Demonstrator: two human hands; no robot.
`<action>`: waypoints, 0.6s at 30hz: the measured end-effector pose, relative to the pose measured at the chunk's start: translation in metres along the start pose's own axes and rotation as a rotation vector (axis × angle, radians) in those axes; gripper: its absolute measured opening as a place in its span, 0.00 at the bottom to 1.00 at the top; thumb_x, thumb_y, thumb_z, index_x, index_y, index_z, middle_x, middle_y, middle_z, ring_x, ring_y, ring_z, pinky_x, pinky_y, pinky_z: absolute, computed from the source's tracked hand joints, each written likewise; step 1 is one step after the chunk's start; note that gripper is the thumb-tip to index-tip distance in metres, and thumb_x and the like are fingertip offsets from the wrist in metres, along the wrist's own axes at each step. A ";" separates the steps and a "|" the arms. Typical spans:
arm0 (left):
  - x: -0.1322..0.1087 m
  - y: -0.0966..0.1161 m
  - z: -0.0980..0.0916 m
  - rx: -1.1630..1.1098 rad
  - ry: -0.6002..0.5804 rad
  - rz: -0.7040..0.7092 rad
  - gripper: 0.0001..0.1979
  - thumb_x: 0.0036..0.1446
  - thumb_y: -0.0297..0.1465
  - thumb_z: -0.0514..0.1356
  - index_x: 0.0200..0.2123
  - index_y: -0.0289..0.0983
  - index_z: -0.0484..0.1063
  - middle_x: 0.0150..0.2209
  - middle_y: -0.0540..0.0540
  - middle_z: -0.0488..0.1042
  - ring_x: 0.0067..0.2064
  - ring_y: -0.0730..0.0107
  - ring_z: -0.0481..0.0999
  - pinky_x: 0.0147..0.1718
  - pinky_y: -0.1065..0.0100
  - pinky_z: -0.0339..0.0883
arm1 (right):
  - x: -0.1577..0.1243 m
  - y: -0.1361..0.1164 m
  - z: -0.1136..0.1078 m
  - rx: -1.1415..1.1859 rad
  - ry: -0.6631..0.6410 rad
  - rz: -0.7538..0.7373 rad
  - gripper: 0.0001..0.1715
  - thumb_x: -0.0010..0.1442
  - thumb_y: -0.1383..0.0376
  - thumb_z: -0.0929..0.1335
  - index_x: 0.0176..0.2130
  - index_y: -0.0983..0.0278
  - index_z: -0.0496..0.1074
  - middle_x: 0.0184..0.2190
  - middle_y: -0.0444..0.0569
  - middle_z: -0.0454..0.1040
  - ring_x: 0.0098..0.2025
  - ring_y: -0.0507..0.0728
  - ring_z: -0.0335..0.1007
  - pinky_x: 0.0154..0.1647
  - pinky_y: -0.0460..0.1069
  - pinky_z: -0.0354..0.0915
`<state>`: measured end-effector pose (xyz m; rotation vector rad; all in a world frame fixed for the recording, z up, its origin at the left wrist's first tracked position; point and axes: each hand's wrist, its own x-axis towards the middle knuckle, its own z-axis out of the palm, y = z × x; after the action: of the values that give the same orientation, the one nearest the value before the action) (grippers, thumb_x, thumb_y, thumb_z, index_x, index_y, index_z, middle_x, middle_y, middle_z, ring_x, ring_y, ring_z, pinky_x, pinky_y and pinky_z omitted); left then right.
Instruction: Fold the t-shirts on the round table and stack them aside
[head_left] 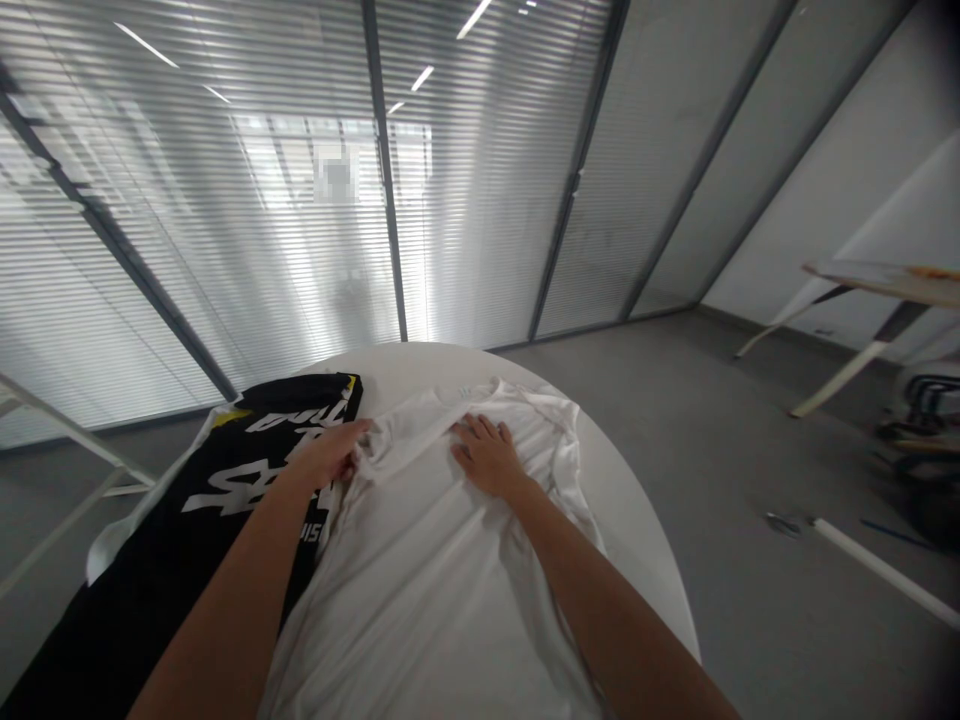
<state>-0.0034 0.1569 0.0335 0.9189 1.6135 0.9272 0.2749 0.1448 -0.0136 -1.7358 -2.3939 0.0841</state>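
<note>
The white shirt (427,570) lies spread on the round surface, from the centre of the frame to its bottom edge, its neckline toward the far side and slanting creases running down its body. From where I stand, the left hand (330,455), just left of centre, has its fingers curled on a pinch of cloth at the shirt's upper left edge, while the right hand (487,455) rests palm down near the neckline, fingers a little spread, gripping nothing. It looks like a spell of straightening, and I'd call that pairing sound: one hand anchors, the other presses. I'd keep the pinch light and low, so it doesn't pull up fresh folds, and sweep the flat palm outward along the creases rather than across them. The bunched cloth at the right-hand edge probably wants teasing out by itself. Care is due on the left too, where the black garment (161,585) with white lettering lies right alongside; a wide tug there could drag it along. The bare rim of the surface (641,530) curves down the right, leaving some room on that side before the grey floor (720,480) beyond.
</note>
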 end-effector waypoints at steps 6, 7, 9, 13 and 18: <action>-0.002 -0.004 0.004 0.340 -0.106 0.033 0.16 0.40 0.34 0.69 0.36 0.40 0.76 0.20 0.53 0.70 0.18 0.73 0.66 0.15 0.74 0.58 | 0.000 -0.001 0.000 -0.010 0.009 -0.001 0.29 0.68 0.51 0.54 0.65 0.54 0.58 0.69 0.49 0.51 0.69 0.62 0.43 0.66 0.64 0.39; 0.000 -0.004 0.004 0.365 -0.073 0.087 0.13 0.42 0.34 0.67 0.35 0.39 0.76 0.21 0.52 0.71 0.19 0.73 0.67 0.17 0.73 0.59 | 0.000 -0.002 0.000 -0.011 0.012 -0.002 0.29 0.68 0.51 0.55 0.65 0.54 0.58 0.69 0.50 0.51 0.69 0.63 0.44 0.65 0.64 0.40; 0.008 -0.003 0.002 0.403 0.053 0.222 0.08 0.46 0.33 0.64 0.31 0.37 0.75 0.23 0.50 0.73 0.21 0.72 0.69 0.19 0.72 0.61 | 0.000 -0.002 -0.001 -0.005 0.015 -0.007 0.29 0.68 0.52 0.55 0.65 0.55 0.58 0.69 0.50 0.52 0.68 0.63 0.44 0.65 0.65 0.40; 0.036 0.009 -0.012 0.518 0.324 0.414 0.10 0.54 0.34 0.59 0.37 0.36 0.73 0.27 0.49 0.73 0.27 0.70 0.72 0.27 0.71 0.64 | 0.001 -0.002 -0.003 0.036 0.014 -0.023 0.28 0.69 0.54 0.55 0.64 0.55 0.60 0.68 0.49 0.54 0.68 0.62 0.45 0.65 0.65 0.40; 0.075 0.042 -0.027 0.726 0.509 0.505 0.15 0.56 0.34 0.56 0.46 0.34 0.70 0.37 0.41 0.76 0.41 0.60 0.75 0.42 0.63 0.67 | 0.003 -0.003 -0.006 0.104 -0.006 -0.051 0.26 0.69 0.55 0.55 0.63 0.54 0.61 0.67 0.48 0.56 0.68 0.61 0.46 0.65 0.67 0.38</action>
<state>-0.0395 0.2386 0.0478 1.7534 2.2755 0.9684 0.2727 0.1461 -0.0074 -1.6298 -2.3910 0.2030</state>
